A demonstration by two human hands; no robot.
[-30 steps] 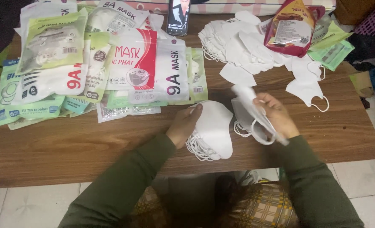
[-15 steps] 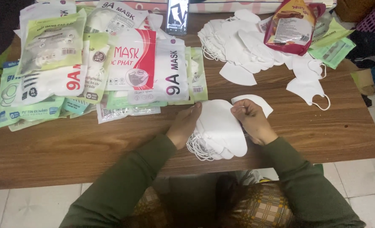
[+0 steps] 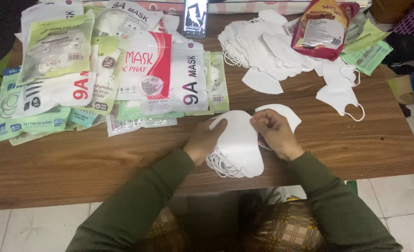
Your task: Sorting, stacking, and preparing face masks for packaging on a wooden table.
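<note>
- The left hand (image 3: 203, 140) lies at the left edge of a stack of white masks (image 3: 238, 144); its fingers are closed on that edge and press the stack together, with the thumb on the top mask.
- The right hand (image 3: 274, 133) is at the upper right edge of the same stack. Its fingertips (image 3: 256, 122) are bent and pinch the rim of the top mask.
- The stack of white masks lies flat near the front edge of the wooden table (image 3: 76, 163), between the two hands. Thin white ear loops (image 3: 217, 164) hang out at its lower left side.
- One more white mask (image 3: 286, 114) shows behind the right hand, partly hidden by it. I cannot tell if the hand holds it too.
- Both arms wear dark green sleeves (image 3: 137, 205).
- On the left and middle part of the table lies a pile of mask packets (image 3: 123, 79), white, green and red, overlapping each other.
- A loose heap of white masks (image 3: 267, 46) lies at the far right part of the table, well apart from the hands.
- A single mask with ear loop (image 3: 340, 99) lies to the right of that heap.
- A red bag (image 3: 323, 30) rests on the heap, and green packets (image 3: 368, 51) lie beside it.
- A dark phone (image 3: 195, 18) stands at the far edge of the table.
</note>
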